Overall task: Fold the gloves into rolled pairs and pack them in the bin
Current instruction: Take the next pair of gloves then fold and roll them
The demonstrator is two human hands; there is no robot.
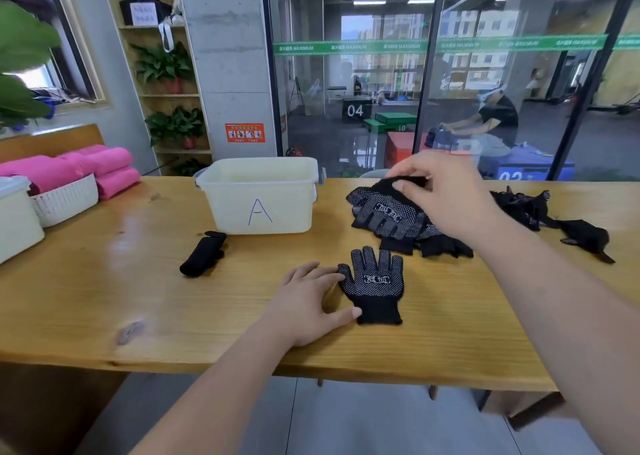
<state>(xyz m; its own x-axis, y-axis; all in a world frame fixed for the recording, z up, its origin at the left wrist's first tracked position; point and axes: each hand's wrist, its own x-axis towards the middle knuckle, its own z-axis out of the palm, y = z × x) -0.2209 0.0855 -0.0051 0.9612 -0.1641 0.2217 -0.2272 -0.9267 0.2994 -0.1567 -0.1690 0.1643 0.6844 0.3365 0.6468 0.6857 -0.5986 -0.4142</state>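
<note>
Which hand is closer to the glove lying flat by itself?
Left. The left hand touches the flat glove; the right hand is beyond it, pinching the top glove of the pile.

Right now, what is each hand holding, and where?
Right hand pinches the top edge of a black glove. Left hand holds nothing, touching the flat glove.

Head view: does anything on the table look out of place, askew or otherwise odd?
One rolled pair lies on the table beside the bin, not inside it. The loose gloves form an untidy heap at right, where the right hand pinches one, with a few strays tangled farther right. Nothing looks damaged or spilled.
</note>
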